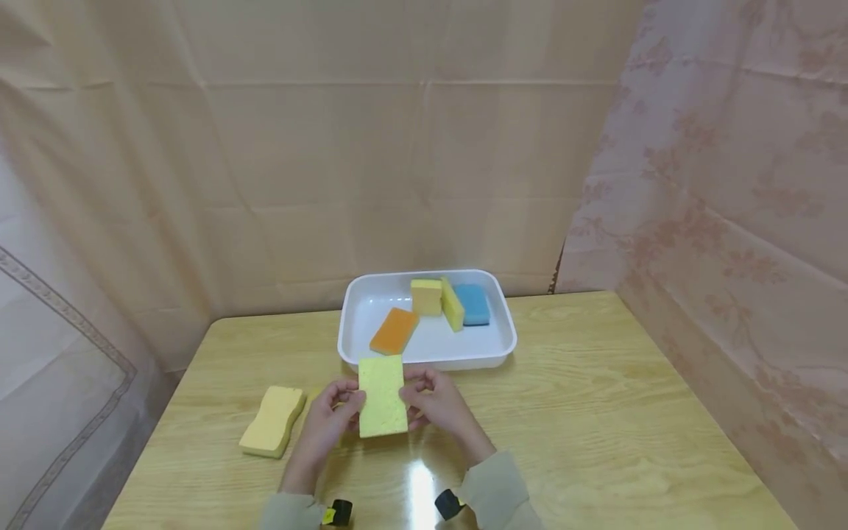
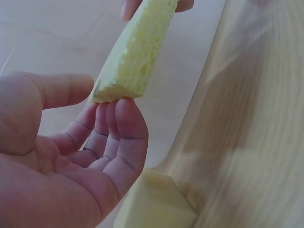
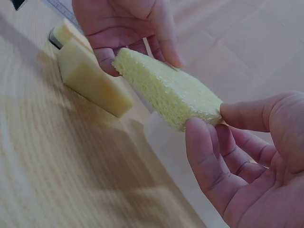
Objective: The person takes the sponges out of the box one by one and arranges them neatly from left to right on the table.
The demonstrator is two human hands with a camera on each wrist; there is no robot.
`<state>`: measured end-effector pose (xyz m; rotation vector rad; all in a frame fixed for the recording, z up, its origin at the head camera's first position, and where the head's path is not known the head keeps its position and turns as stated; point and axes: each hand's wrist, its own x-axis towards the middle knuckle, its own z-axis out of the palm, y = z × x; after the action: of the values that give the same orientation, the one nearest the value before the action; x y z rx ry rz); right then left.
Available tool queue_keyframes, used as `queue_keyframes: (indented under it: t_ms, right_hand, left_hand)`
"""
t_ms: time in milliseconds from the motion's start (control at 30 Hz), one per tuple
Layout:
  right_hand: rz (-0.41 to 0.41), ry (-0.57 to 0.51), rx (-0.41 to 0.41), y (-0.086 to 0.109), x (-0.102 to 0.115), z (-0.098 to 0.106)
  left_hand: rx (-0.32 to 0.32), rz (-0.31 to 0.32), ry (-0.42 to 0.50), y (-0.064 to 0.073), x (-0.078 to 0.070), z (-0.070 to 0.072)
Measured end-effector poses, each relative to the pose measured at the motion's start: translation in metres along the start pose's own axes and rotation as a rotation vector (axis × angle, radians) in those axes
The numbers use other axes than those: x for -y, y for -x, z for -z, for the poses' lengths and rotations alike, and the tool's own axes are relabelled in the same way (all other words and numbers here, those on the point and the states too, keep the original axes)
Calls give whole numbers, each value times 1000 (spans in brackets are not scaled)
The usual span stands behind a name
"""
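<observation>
A flat, rectangular light-yellow sponge [image 1: 383,397] is held up above the table, just in front of the white tray. My left hand [image 1: 327,419] pinches its left edge between thumb and fingers. On the opposite edge, my right hand [image 1: 437,401] grips it the same way. The wrist views show the porous side of this sponge [image 3: 166,90], with thumbs on one face and fingertips on the other. A thicker yellow sponge [image 1: 273,421] with wavy sides lies on the table left of my left hand. Beside it, another yellow sponge [image 1: 311,401] is mostly hidden by that hand.
The white tray [image 1: 424,362] stands at the table's back edge. Inside are an orange sponge [image 1: 395,331], a yellow block sponge [image 1: 426,298], a thin yellow sponge on edge [image 1: 453,305] and a blue sponge [image 1: 472,303]. Cloth curtains [image 1: 397,147] hang behind the wooden table [image 1: 596,412].
</observation>
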<state>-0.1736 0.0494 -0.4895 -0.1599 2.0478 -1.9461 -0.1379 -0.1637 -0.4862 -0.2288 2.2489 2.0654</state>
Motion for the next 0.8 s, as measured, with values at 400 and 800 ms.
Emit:
queue_keyframes:
  t_ms: [400,800]
  right_hand:
    - [-34,-59,35,8,-11,-5]
    - [-54,-69,14,10,-23,-5]
  left_hand:
    - [-90,-9,-80,21,16,-8]
    - [-131,-100,-245,36,19,-22]
